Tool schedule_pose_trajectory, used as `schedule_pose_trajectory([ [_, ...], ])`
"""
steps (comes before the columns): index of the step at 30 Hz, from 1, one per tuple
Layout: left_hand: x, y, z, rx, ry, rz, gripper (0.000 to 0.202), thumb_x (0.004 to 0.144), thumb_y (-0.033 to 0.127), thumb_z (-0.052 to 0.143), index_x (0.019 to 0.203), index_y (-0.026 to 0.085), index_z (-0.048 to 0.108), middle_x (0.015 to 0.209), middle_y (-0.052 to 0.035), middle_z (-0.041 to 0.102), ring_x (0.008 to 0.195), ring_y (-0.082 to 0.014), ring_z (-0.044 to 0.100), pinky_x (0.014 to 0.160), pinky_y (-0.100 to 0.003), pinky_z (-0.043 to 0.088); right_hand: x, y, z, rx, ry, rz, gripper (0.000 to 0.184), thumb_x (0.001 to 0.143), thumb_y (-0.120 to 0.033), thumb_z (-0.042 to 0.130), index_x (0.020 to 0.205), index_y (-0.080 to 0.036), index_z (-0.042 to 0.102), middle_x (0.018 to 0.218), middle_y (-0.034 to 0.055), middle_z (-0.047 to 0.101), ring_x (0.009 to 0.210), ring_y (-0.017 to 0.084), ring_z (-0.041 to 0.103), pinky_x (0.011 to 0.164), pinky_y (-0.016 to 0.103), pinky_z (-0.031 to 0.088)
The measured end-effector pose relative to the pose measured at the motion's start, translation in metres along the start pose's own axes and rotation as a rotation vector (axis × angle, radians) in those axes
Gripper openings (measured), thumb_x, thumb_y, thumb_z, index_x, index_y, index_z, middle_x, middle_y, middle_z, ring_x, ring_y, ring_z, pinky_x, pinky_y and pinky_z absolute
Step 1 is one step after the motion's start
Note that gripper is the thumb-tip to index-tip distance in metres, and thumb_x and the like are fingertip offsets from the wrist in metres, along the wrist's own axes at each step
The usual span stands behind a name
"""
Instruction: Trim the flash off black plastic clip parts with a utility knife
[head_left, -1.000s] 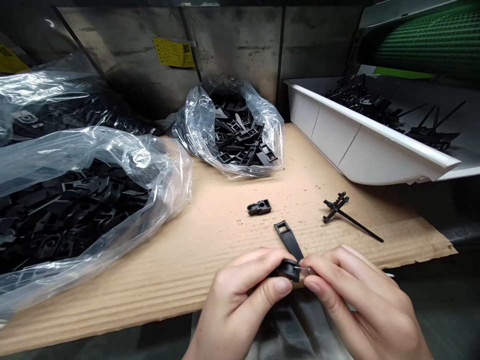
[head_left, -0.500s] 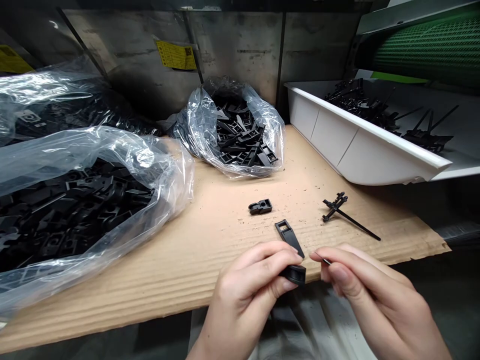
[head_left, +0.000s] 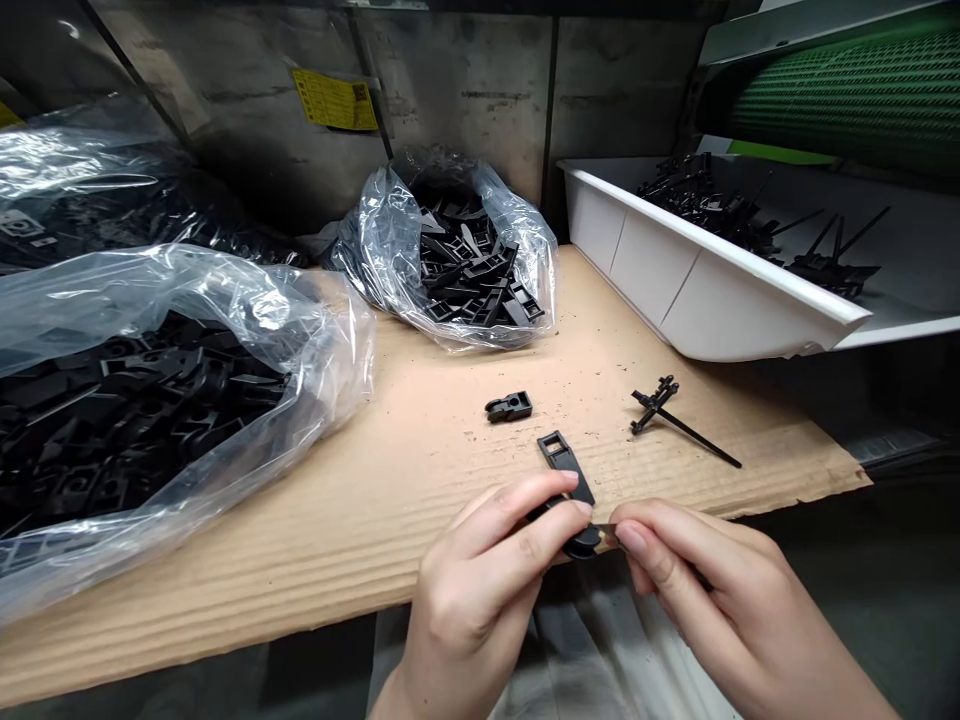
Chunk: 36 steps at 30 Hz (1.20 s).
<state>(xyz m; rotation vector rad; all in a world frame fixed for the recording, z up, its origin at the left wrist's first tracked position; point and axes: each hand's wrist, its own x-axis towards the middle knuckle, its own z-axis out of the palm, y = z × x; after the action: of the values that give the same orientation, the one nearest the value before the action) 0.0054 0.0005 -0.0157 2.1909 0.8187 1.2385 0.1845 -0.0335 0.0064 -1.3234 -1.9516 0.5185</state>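
Two clear plastic bags are seen at the left, the rear bag point(head_left: 75, 165) and the front bag point(head_left: 322, 345), both loaded with black plastic parts point(head_left: 165, 390). Farther right, a third bag point(head_left: 382, 240) of flat black pieces is set toward the back of the cardboard-covered surface point(head_left: 427, 400). Nearer, a small black clip point(head_left: 508, 406) is laid, then a windowed black tab point(head_left: 566, 465), partly covered by the left hand point(head_left: 480, 560), in which a round-ended black part point(head_left: 583, 543) is gripped. By the right hand point(head_left: 697, 570), a thin piece point(head_left: 606, 530) is pinched just beside that part; whether they touch cannot be told. Beyond, a cross-headed stem point(head_left: 655, 402) is laid, and black pieces are held in the white tray point(head_left: 720, 290).
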Motion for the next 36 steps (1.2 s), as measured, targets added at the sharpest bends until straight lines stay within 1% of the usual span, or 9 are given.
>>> schedule_pose_trajectory([
  [6, 0.001, -0.001, 0.001, 0.036, -0.044, 0.051, 0.035, 0.081, -0.002, 0.051, 0.107, 0.017, 0.063, 0.111, -0.0073, 0.064, 0.1, -0.0169, 0.06, 0.089, -0.022, 0.044, 0.01, 0.002, -0.014, -0.05, -0.201, 0.054, 0.022, 0.09, -0.016, 0.042, 0.07, -0.022, 0.05, 0.06, -0.0064, 0.058, 0.052, 0.008, 0.056, 0.05, 0.017, 0.04],
  [12, 0.005, 0.001, 0.001, 0.053, -0.068, 0.049, 0.034, 0.081, -0.002, 0.05, 0.105, 0.017, 0.063, 0.107, -0.0074, 0.065, 0.097, -0.0159, 0.061, 0.085, -0.02, 0.045, 0.023, 0.003, -0.026, 0.121, -0.399, 0.2, 0.03, 0.091, -0.025, 0.042, 0.062, -0.021, 0.05, 0.049, -0.0071, 0.048, 0.044, 0.006, 0.045, 0.042, 0.014, 0.034],
  [16, 0.006, 0.002, 0.001, 0.071, -0.054, 0.018, 0.033, 0.083, 0.0, 0.049, 0.105, 0.019, 0.063, 0.108, -0.0065, 0.066, 0.097, -0.0173, 0.061, 0.084, -0.022, 0.047, 0.024, 0.0, -0.031, 0.312, -0.725, 0.263, 0.028, 0.09, -0.028, 0.044, 0.071, -0.019, 0.063, 0.05, -0.0054, 0.05, 0.047, 0.007, 0.049, 0.048, 0.016, 0.04],
  [18, 0.007, 0.003, 0.0, 0.05, -0.046, -0.005, 0.032, 0.083, 0.001, 0.05, 0.106, 0.02, 0.063, 0.109, -0.0059, 0.066, 0.098, -0.0173, 0.061, 0.085, -0.022, 0.047, 0.022, 0.0, -0.031, 0.363, -0.798, 0.262, 0.028, 0.089, -0.029, 0.046, 0.072, -0.018, 0.066, 0.051, -0.0043, 0.053, 0.048, 0.008, 0.05, 0.049, 0.017, 0.042],
  [22, 0.007, 0.005, -0.003, -0.04, -0.027, -0.105, 0.027, 0.085, 0.009, 0.053, 0.109, 0.018, 0.059, 0.102, -0.0044, 0.066, 0.093, -0.0149, 0.062, 0.08, -0.017, 0.047, 0.012, 0.004, -0.026, 0.371, -0.556, 0.259, 0.026, 0.09, -0.033, 0.045, 0.08, -0.022, 0.067, 0.06, -0.003, 0.064, 0.052, 0.009, 0.057, 0.049, 0.015, 0.045],
  [25, 0.008, 0.007, -0.003, -0.058, -0.025, -0.185, 0.025, 0.089, 0.012, 0.047, 0.11, 0.021, 0.058, 0.096, -0.0023, 0.066, 0.084, -0.0125, 0.063, 0.07, -0.015, 0.047, 0.003, 0.007, -0.018, 0.208, -0.275, 0.06, 0.015, 0.088, -0.023, 0.051, 0.093, -0.026, 0.064, 0.076, -0.0037, 0.068, 0.071, 0.01, 0.063, 0.064, 0.015, 0.05],
  [27, 0.008, 0.009, -0.001, -0.048, -0.022, -0.218, 0.024, 0.091, 0.013, 0.044, 0.107, 0.021, 0.06, 0.093, -0.0017, 0.066, 0.084, -0.0128, 0.062, 0.07, -0.016, 0.046, -0.002, 0.008, -0.012, 0.049, -0.134, -0.073, 0.019, 0.087, -0.015, 0.05, 0.101, -0.023, 0.06, 0.083, -0.0009, 0.065, 0.078, 0.012, 0.062, 0.069, 0.017, 0.05],
  [32, 0.008, 0.011, 0.002, -0.037, -0.011, -0.252, 0.021, 0.091, 0.014, 0.044, 0.103, 0.021, 0.06, 0.09, -0.0012, 0.066, 0.083, -0.014, 0.062, 0.069, -0.018, 0.045, -0.007, 0.009, -0.001, -0.206, 0.046, -0.2, 0.028, 0.086, -0.011, 0.05, 0.113, -0.013, 0.055, 0.086, 0.0072, 0.061, 0.08, 0.017, 0.059, 0.067, 0.026, 0.051],
  [36, 0.01, 0.011, 0.001, -0.051, -0.02, -0.245, 0.022, 0.092, 0.014, 0.043, 0.102, 0.023, 0.06, 0.083, 0.0001, 0.064, 0.076, -0.0133, 0.061, 0.065, -0.019, 0.043, -0.005, 0.01, 0.003, -0.231, 0.121, -0.24, 0.026, 0.086, -0.009, 0.049, 0.111, -0.011, 0.055, 0.086, 0.0087, 0.066, 0.077, 0.017, 0.063, 0.067, 0.026, 0.051],
])
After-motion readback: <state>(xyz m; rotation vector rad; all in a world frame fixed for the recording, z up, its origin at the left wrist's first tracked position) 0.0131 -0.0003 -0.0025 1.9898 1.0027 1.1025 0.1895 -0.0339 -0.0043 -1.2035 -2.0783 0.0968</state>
